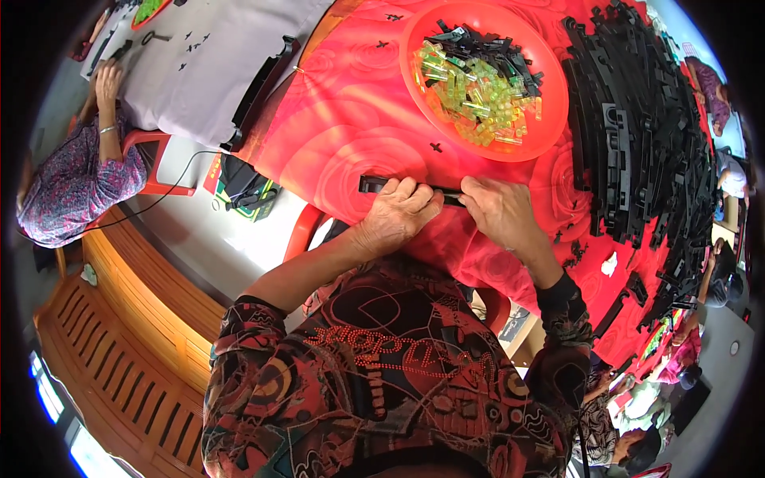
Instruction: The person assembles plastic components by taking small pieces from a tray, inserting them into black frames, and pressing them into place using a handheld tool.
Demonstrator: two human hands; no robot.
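A long black plastic strip [371,184] lies across the red cloth in front of me. My left hand [402,209] is closed over it, fingers curled, with the left end sticking out. My right hand [502,213] pinches at the strip's other end, where a thin pale edge shows between the fingers; what exactly it grips is hidden. Beyond both hands stands a round red bowl [414,103]. Inside it, small clear yellow-green plastic pieces [478,99] lie with black plastic pieces [466,44]. One small black part [436,147] rests on the cloth between bowl and hands.
A large heap of black plastic strips [629,159] covers the table's right side. Small black parts [575,253] are scattered near it. To the left, another person [88,183] sits at a grey-covered table [207,80] bearing a long black strip [263,92]. A wooden bench [143,319] stands lower left.
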